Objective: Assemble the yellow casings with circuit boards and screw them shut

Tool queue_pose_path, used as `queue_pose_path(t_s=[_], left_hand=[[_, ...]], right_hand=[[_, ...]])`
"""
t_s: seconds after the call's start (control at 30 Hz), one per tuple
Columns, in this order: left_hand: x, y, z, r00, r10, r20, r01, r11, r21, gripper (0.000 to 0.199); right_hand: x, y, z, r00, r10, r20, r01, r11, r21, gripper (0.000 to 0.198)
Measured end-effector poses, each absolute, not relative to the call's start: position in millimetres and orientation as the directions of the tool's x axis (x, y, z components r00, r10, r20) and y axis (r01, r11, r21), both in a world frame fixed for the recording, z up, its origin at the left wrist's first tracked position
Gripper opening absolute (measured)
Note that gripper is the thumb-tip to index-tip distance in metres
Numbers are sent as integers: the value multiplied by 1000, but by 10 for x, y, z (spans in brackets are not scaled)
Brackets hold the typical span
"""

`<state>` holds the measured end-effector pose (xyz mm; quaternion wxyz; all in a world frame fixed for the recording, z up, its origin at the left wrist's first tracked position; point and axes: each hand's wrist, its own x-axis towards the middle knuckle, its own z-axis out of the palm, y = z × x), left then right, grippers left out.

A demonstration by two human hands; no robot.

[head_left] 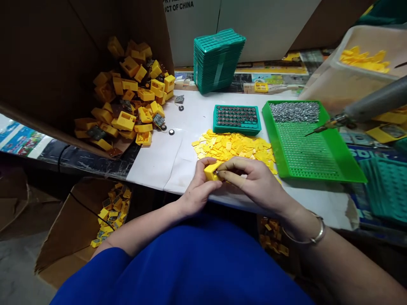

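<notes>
My left hand [201,186] is closed round a small yellow plastic housing [210,171] above the front edge of the table. The thumb and fingers of my right hand [248,178] pinch a small metallic part [216,172] at the open side of that housing. My fingers cover most of this part, so its exact kind is hidden. Just beyond my hands lies a heap of flat yellow plastic pieces [235,146]. Behind it sits a teal tray [219,128] with rows of small round dark metal parts [237,115].
A carton [140,25] of yellow housings opens at the left. A green tray [356,173] with screws [294,112] stands right, under a hanging power screwdriver [349,116]. Stacked teal trays [216,63] are at the back, a translucent bin [333,72] back right, another carton [60,237] below left.
</notes>
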<state>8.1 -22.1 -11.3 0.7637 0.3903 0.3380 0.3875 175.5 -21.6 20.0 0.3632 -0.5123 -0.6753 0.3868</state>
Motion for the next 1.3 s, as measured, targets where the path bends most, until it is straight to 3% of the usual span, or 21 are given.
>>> queue_pose_path(t_s=[0.17, 0.23, 0.33, 0.4, 0.47, 0.53, 0.63, 0.7, 0.8, 0.9, 0.97, 1.03, 1.23, 1.3], left_hand=[[72, -235, -48, 459, 866, -200, -264, 348, 900, 43], [60, -240, -34, 454, 875, -169, -246, 305, 920, 40], [31, -232, -33, 484, 867, -118, -214, 248, 945, 37], [2, -211, -34, 513, 854, -91, -192, 217, 957, 36], [-35, -180, -31, 505, 859, -84, -189, 205, 960, 32], [-86, -144, -27, 485, 864, -136, -205, 263, 943, 26], [-185, -91, -21, 478, 843, -245, -256, 401, 880, 26], [-251, -66, -14, 474, 838, -269, -291, 438, 851, 26], [-314, -54, -2, 472, 835, -284, -298, 454, 840, 25], [-307, -67, 0, 478, 825, -301, -272, 465, 843, 25], [-269, -78, -6, 487, 822, -296, -279, 467, 839, 25], [-215, -83, -14, 500, 816, -291, -297, 477, 827, 25], [-48, -97, -19, 573, 765, -292, -325, 540, 777, 27], [-6, -111, -13, 592, 755, -282, -317, 539, 780, 27]], right_hand=[[1686, -263, 158, -166, 962, 217, 523, 272, -808, 12], [1669, -261, 139, -114, 974, 196, 523, 227, -822, 8], [1698, -199, 96, -46, 999, 0, 392, 18, -920, 28], [1742, -139, 81, -111, 979, -172, 283, -135, -950, 44], [1789, -93, 97, -231, 935, -269, 217, -220, -951, 48], [1839, -79, 138, -294, 921, -256, 182, -209, -961, 42], [1919, -127, 170, -219, 973, -78, 290, -11, -957, 25], [1965, -198, 120, -201, 975, 91, 498, 181, -848, 17], [1988, -334, -52, -331, 905, 265, 750, 423, -509, 17], [1965, -450, -219, -399, 840, 367, 863, 479, -158, 21], [1949, -495, -265, -410, 823, 394, 879, 471, -70, 22], [1946, -518, -250, -410, 819, 401, 869, 485, -103, 22], [1965, -551, -25, -287, 818, 499, 728, 525, -442, 8], [1959, -556, 25, -281, 801, 529, 688, 552, -471, 7]])
